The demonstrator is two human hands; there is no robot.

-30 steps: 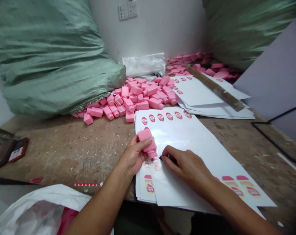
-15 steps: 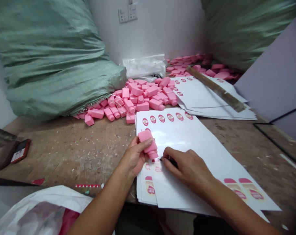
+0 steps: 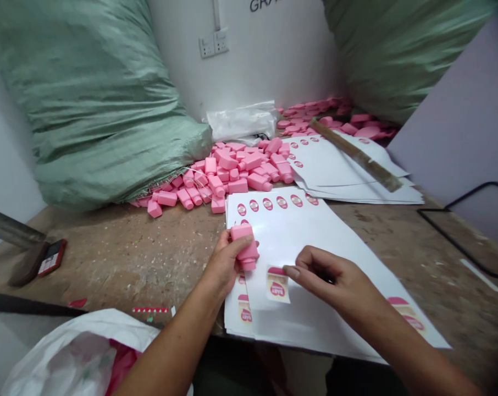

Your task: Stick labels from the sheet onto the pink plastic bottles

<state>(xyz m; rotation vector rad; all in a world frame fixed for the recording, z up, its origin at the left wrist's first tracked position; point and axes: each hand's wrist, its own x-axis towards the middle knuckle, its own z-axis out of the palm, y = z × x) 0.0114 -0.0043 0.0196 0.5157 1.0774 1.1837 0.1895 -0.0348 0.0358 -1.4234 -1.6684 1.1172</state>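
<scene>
My left hand (image 3: 225,264) is closed around a small pink plastic bottle (image 3: 244,247), its neck tilted down toward me. To the right, my right hand (image 3: 321,275) pinches the top corner of a label sticker (image 3: 277,287) between thumb and forefinger. That sticker has a pink top band and a red "BABY" print, and it hangs over the sheet. Beneath both hands lies a stack of white label sheets (image 3: 315,236), with a row of small oval stickers along its far edge and more rectangular labels near its left and right sides.
Many pink bottles (image 3: 232,170) are heaped behind the sheets, beside a big green sack (image 3: 109,121). More sheets (image 3: 327,165) lie at the right under a wooden stick (image 3: 356,154). A red calculator (image 3: 52,257) is at the left, and a white bag (image 3: 88,335) at the front left.
My right hand has moved right, away from the bottle, and the label sticker now shows clear of the sheet in its fingers. My left hand still holds the bottle. The view has shifted slightly.
</scene>
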